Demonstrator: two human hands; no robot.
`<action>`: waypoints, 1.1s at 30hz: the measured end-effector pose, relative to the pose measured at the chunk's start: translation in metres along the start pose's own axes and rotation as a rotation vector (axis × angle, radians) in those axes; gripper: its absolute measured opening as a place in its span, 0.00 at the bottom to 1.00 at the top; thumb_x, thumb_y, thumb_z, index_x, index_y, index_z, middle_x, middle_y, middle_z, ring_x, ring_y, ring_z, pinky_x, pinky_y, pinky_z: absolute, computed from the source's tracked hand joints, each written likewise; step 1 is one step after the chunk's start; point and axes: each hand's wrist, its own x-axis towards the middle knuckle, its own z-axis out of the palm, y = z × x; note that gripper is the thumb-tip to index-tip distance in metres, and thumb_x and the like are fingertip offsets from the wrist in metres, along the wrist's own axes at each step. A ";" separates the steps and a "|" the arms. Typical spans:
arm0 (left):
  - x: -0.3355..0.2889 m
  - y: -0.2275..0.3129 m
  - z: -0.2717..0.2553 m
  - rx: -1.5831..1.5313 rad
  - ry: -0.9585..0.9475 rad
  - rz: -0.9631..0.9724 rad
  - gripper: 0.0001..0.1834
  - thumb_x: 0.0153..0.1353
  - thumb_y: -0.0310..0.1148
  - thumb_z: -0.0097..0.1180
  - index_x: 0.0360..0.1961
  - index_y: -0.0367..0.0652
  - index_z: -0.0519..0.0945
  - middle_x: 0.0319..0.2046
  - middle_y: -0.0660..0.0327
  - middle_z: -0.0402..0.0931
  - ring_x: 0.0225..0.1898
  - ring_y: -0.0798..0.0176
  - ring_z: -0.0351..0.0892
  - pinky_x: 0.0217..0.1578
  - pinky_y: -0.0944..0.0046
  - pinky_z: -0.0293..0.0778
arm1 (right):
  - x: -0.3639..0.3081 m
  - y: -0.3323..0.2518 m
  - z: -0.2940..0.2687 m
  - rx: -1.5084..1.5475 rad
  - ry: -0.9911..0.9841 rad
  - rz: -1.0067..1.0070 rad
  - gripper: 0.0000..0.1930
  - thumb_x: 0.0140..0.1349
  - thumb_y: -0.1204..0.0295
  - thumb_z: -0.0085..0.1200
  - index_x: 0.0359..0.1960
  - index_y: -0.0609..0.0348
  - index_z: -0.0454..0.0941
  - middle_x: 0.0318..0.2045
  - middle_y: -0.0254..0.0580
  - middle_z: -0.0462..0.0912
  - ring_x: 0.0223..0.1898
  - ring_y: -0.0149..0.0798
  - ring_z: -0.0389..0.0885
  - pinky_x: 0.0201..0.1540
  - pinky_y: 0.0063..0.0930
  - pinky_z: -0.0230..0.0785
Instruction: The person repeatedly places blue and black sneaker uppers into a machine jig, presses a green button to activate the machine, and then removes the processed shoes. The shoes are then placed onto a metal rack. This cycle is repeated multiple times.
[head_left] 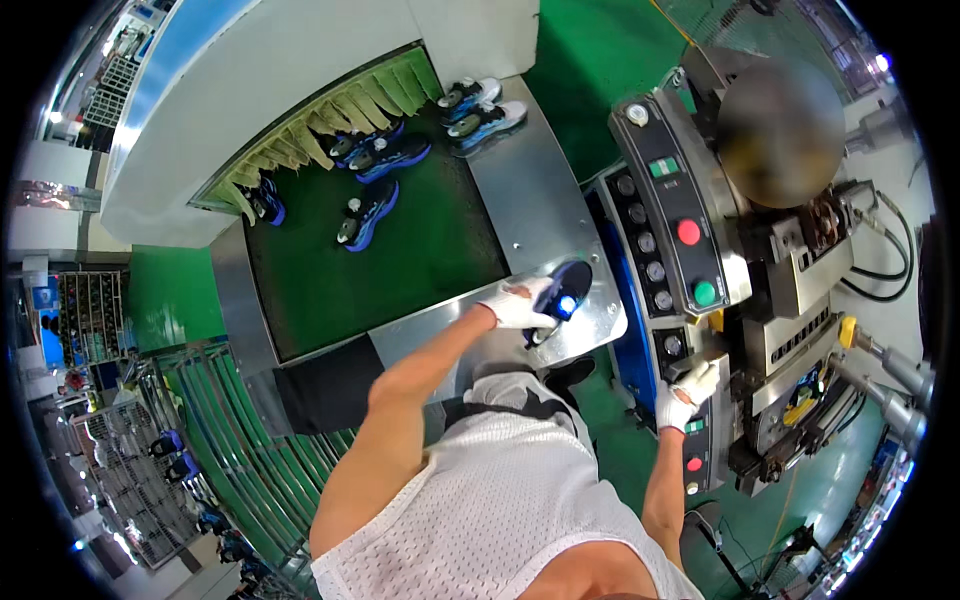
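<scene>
My left hand (518, 306), in a white glove, grips a dark blue sneaker (571, 283) at the metal ledge (480, 345) in front of me. The sneaker is tilted, and a bright light reflects off its side. My right hand (688, 393), also gloved, lies over the lower part of the machine's control panel (700, 440) with its fingers stretched out. It holds nothing that I can see. A blue-soled sneaker (368, 215) lies on the green conveyor belt (410, 270), left of and beyond my left hand.
More sneakers (390, 155) lie near the strip curtain (350, 105) of a white tunnel. A pair with white parts (487, 122) stands on the metal edge at the back. On the right, a machine (790, 330) carries gauges, a red button (688, 232) and a green button (704, 293).
</scene>
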 end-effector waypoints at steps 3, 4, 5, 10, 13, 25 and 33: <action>-0.029 -0.082 -0.096 0.006 0.327 -0.102 0.43 0.57 0.59 0.64 0.66 0.41 0.73 0.66 0.44 0.70 0.68 0.44 0.69 0.66 0.43 0.65 | 0.007 0.012 -0.017 0.219 0.100 -0.051 0.52 0.54 0.65 0.69 0.77 0.62 0.48 0.76 0.62 0.50 0.78 0.60 0.47 0.77 0.49 0.46; -0.032 -0.133 -0.114 0.018 0.631 -0.043 0.36 0.58 0.55 0.64 0.61 0.41 0.77 0.61 0.44 0.75 0.63 0.42 0.74 0.62 0.50 0.70 | 0.004 0.021 -0.016 0.209 0.139 -0.057 0.52 0.55 0.65 0.69 0.77 0.61 0.48 0.77 0.61 0.50 0.78 0.59 0.48 0.76 0.49 0.47; -0.038 -0.170 -0.142 0.147 0.778 -0.099 0.34 0.58 0.52 0.65 0.60 0.41 0.77 0.60 0.46 0.76 0.62 0.43 0.74 0.61 0.46 0.69 | 0.000 0.027 -0.016 0.192 0.171 -0.063 0.52 0.56 0.64 0.68 0.78 0.59 0.48 0.77 0.59 0.50 0.78 0.57 0.48 0.76 0.48 0.48; -0.079 -0.258 -0.212 0.359 0.635 -0.689 0.40 0.56 0.55 0.66 0.65 0.44 0.71 0.62 0.48 0.74 0.61 0.43 0.75 0.60 0.33 0.65 | -0.052 0.004 -0.005 0.457 -0.027 0.056 0.46 0.58 0.69 0.64 0.75 0.68 0.51 0.74 0.63 0.57 0.76 0.57 0.56 0.77 0.39 0.48; -0.072 -0.311 -0.172 0.405 0.512 -0.679 0.38 0.51 0.52 0.69 0.60 0.44 0.73 0.58 0.47 0.76 0.59 0.45 0.77 0.57 0.34 0.68 | -0.078 -0.033 -0.015 0.431 -0.372 0.159 0.47 0.57 0.63 0.66 0.75 0.67 0.54 0.71 0.59 0.66 0.71 0.52 0.67 0.74 0.37 0.55; -0.095 -0.087 -0.066 -0.145 0.644 -0.228 0.36 0.53 0.48 0.69 0.59 0.38 0.76 0.48 0.51 0.83 0.51 0.47 0.82 0.56 0.51 0.74 | -0.048 -0.125 -0.066 1.082 -0.630 -0.058 0.33 0.67 0.49 0.57 0.64 0.64 0.75 0.57 0.56 0.82 0.59 0.47 0.80 0.62 0.36 0.70; -0.068 0.067 -0.058 0.149 0.176 0.704 0.32 0.61 0.37 0.63 0.65 0.40 0.71 0.60 0.55 0.76 0.60 0.54 0.75 0.63 0.50 0.69 | -0.043 -0.141 -0.117 2.516 -1.797 -0.209 0.28 0.73 0.48 0.51 0.61 0.59 0.75 0.57 0.48 0.80 0.56 0.41 0.80 0.58 0.41 0.74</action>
